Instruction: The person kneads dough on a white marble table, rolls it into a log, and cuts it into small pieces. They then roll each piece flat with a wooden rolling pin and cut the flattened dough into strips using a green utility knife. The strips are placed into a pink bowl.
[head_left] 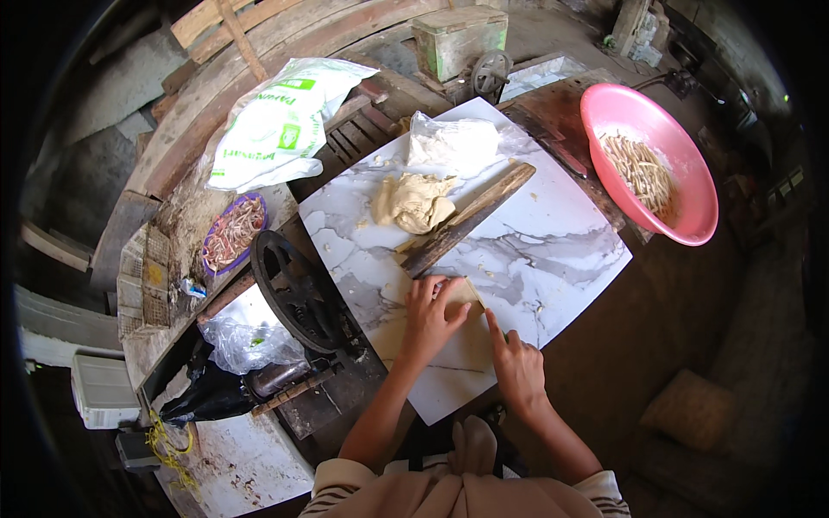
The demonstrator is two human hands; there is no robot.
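Note:
A flat, pale sheet of dough lies on a white marbled board. My left hand rests on its left side, fingers spread and lying flat. My right hand is closed at the dough's right edge, the index finger stretched forward along a thin knife. The knife shows almost edge-on, and its handle is hidden under my palm. Beyond my left hand, a worn wooden stick lies slantwise across the board. Behind it sit a soft lump of dough and a clear bag of white flour.
Right of the board stands a pink basin holding cut dough strips. To the left are a black handwheel, a purple basket of strips, a white-green sack and crumpled plastic. A wooden box stands at the back.

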